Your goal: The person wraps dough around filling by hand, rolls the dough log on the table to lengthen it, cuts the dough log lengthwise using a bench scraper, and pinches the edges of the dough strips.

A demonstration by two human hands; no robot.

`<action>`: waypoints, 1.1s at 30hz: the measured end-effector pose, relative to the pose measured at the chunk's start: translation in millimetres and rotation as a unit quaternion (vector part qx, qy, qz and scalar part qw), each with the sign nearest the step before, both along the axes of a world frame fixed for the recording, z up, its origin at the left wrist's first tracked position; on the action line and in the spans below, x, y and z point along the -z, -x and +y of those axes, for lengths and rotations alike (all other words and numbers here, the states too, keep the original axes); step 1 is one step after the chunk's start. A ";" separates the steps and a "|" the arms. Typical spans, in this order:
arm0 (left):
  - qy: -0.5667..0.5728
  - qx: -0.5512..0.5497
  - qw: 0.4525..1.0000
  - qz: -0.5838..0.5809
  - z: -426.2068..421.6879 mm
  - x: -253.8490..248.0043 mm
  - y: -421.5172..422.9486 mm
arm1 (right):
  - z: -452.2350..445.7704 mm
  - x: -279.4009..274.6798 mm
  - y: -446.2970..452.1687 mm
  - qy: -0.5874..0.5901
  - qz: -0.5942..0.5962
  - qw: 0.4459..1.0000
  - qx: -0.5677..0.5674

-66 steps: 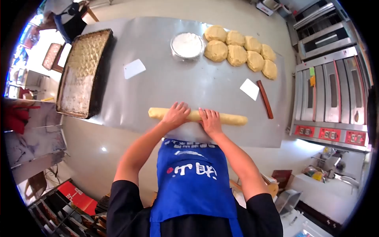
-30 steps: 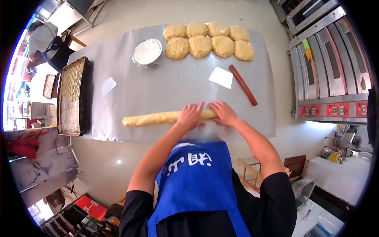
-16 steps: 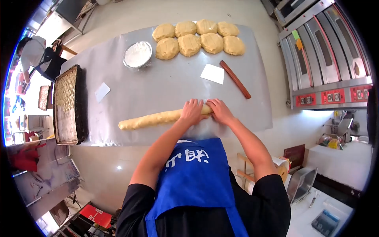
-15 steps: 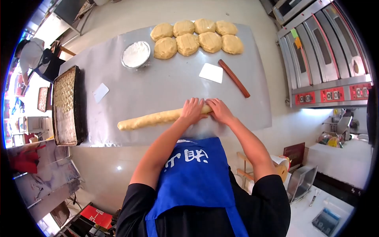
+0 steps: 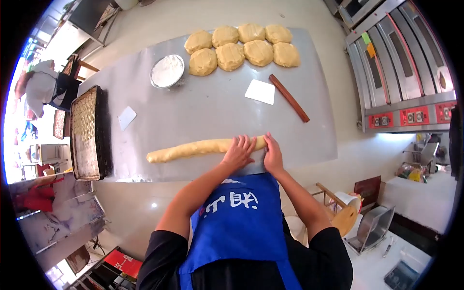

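My left hand (image 5: 237, 154) lies open over the dough roll (image 5: 191, 148), which extends leftward beneath it; my right hand (image 5: 273, 157) touches the right end, grip indeterminable; judged soft, dentable and sag-prone, it warrants spread-finger support along its length.

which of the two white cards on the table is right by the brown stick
The right-hand white card, just left of the brown stick. The other white card is nearer the baking tray.

Dough pieces (image 5: 230, 56) behind dough roll (image 5: 193, 149), tray (image 5: 86, 140) left, stick (image 5: 289, 98) right
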State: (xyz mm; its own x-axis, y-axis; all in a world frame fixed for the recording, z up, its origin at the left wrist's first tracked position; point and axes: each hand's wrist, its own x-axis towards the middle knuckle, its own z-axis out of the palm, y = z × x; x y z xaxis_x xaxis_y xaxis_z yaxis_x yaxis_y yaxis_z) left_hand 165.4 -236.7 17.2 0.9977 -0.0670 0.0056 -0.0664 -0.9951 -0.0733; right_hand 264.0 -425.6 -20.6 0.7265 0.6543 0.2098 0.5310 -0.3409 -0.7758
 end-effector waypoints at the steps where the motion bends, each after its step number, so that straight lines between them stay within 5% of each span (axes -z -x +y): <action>1: 0.074 0.017 0.995 0.066 7.5 -9.2 -4.3 | 2.2 -5.2 -7.7 0.015 -0.035 0.999 0.033; 3: 0.252 0.031 0.948 0.191 35.5 -6.8 -21.1 | 16.2 -13.0 -20.4 0.011 -0.098 0.991 0.092; 5: 0.339 -0.041 0.929 0.146 78.1 -16.7 -21.5 | 48.3 -35.0 -32.4 0.037 -0.088 0.993 0.066; 10: 0.116 -0.049 0.992 0.027 97.2 4.8 26.8 | 94.2 -21.0 -17.7 0.067 -0.129 0.987 -0.063; 12: 0.105 -0.080 0.991 0.033 76.4 19.8 44.8 | 82.8 -10.3 5.3 0.144 -0.231 0.956 -0.107; 15: 0.097 -0.162 0.982 0.011 52.6 30.0 75.8 | 58.0 -20.4 23.5 0.106 -0.233 0.957 -0.137; 18: 0.114 -0.113 0.986 -0.037 63.2 23.7 84.2 | 51.5 -32.3 34.1 0.135 -0.245 0.949 -0.149; 20: 0.278 -0.014 0.950 0.144 106.6 -0.2 72.4 | 69.2 -38.4 29.0 0.176 -0.208 0.948 -0.162; 21: 0.321 -0.103 0.922 0.192 127.5 -27.3 69.6 | 86.1 -39.3 25.2 0.222 -0.173 0.946 -0.159; 23: 0.252 -0.093 0.963 -0.004 182.4 -8.3 75.0 | 119.3 -38.0 25.8 0.273 -0.133 0.941 -0.149; 25: 0.181 -0.081 0.980 -0.025 206.3 -0.7 107.7 | 155.5 -32.2 35.2 0.130 -0.129 0.972 -0.149; 28: 0.120 -0.097 0.987 -0.039 192.0 9.5 144.2 | 170.5 -12.7 72.8 0.130 -0.238 0.945 -0.185; 33: 0.110 -0.126 0.986 -0.012 145.4 18.1 204.1 | 134.8 -24.7 107.9 0.155 -0.233 0.930 -0.240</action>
